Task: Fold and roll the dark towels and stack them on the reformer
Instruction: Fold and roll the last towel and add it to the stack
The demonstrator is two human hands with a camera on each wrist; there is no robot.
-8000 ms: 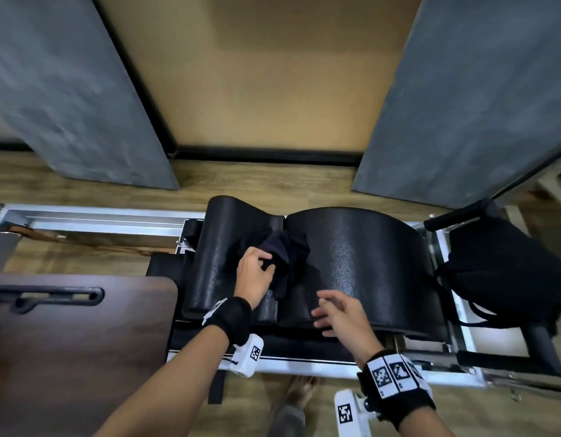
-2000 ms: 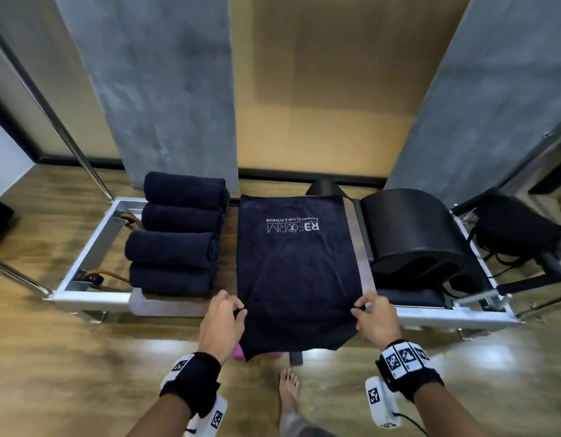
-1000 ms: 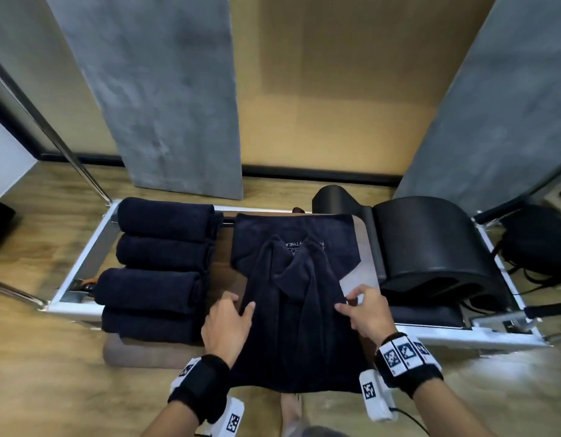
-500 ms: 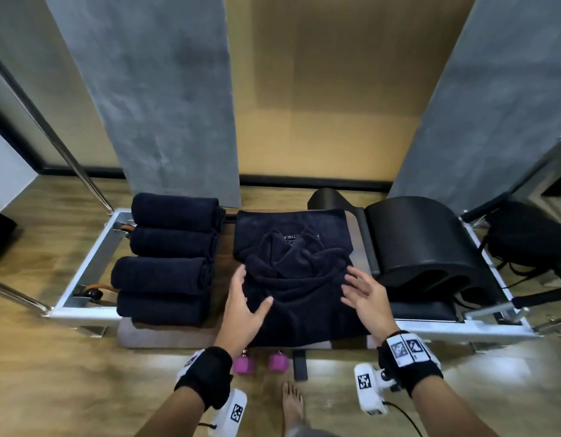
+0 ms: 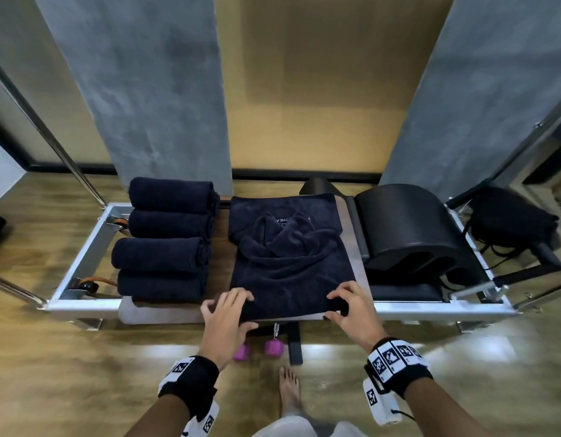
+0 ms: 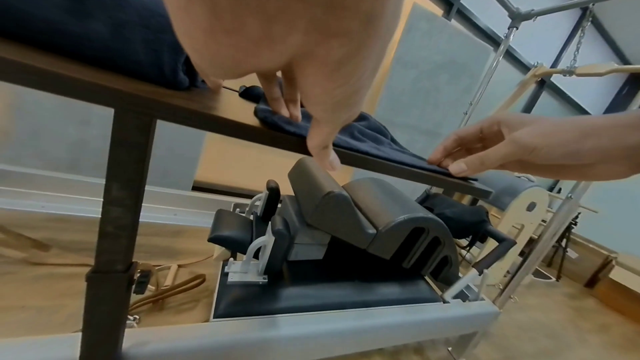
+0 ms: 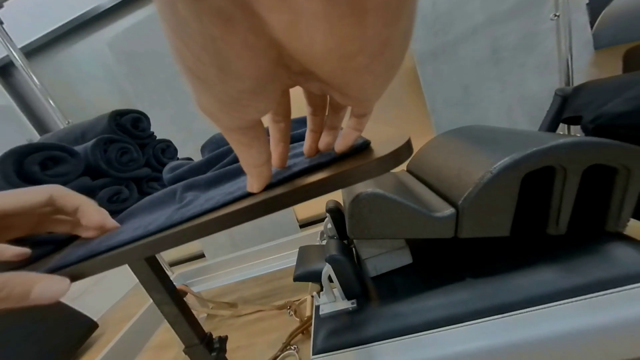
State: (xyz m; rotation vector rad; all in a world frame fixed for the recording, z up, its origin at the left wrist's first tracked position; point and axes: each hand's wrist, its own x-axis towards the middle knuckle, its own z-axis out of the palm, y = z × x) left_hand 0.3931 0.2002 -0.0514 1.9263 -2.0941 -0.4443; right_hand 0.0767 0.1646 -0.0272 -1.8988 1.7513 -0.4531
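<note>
A dark navy towel (image 5: 288, 272) lies on the brown board (image 5: 159, 310) across the reformer, bunched in its far half and flat near me. My left hand (image 5: 241, 310) holds its near-left corner, fingers on top and thumb under the edge. My right hand (image 5: 331, 305) pinches the near-right corner at the board's edge. In the left wrist view the towel (image 6: 367, 136) droops over the board (image 6: 173, 100). In the right wrist view my fingers (image 7: 263, 163) press on the towel (image 7: 207, 188). Several rolled dark towels (image 5: 165, 234) are stacked on the board's left end.
A black arc barrel (image 5: 408, 228) stands right of the towel inside the silver reformer frame (image 5: 83, 257). A black bag (image 5: 509, 219) hangs at the far right. Purple dumbbells (image 5: 272, 346) and my bare foot (image 5: 288, 389) are on the wooden floor below the board.
Both hands have drawn back from the towel's middle sides to its near corners. They lay flat half a second ago and now grip the edge. The towel's far half stays bunched.
</note>
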